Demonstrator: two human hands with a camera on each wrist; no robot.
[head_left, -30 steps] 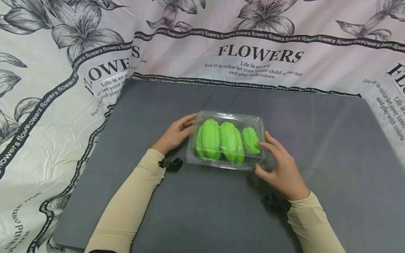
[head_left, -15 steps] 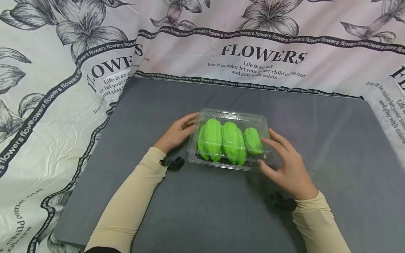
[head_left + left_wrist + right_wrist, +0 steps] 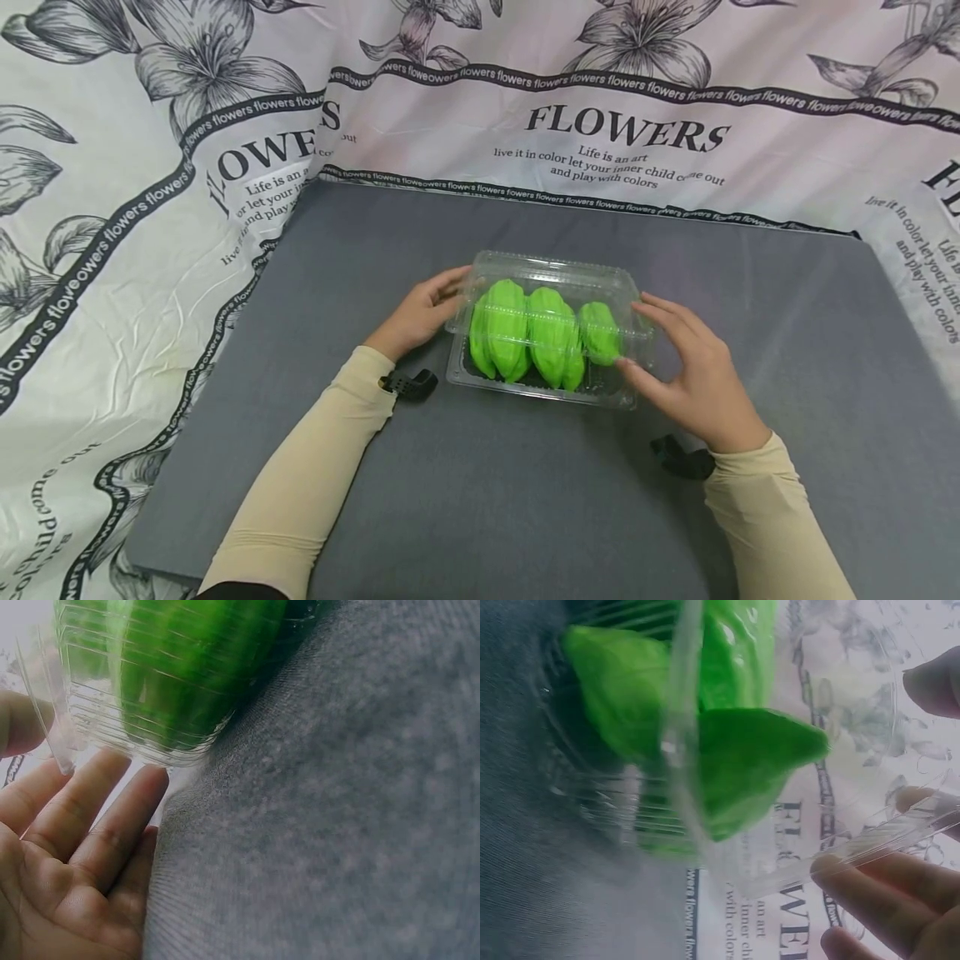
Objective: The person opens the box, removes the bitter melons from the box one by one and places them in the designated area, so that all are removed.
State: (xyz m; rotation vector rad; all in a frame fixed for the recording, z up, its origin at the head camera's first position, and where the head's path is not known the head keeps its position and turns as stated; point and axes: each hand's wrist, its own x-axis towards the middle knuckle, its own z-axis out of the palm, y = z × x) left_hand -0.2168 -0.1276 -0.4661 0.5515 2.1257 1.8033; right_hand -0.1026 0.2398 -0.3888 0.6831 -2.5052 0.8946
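A clear plastic clamshell box sits on the grey table with its lid tilted up at the front. Inside lie several bright green ribbed pieces, shaped like star fruit. My right hand holds the lid near its right front corner; in the right wrist view, the lid edge passes between the thumb and the fingers. At the box's left end rests my left hand, its extended fingertips against the ribbed plastic wall in the left wrist view.
The grey table reaches to a white cloth backdrop with printed flowers, behind and at the left. Black wrist straps are worn over both beige sleeves.
The lid's front edge has risen away from the base, carried by my right hand, which has moved slightly up and right. My left hand has stayed at the box's left end.
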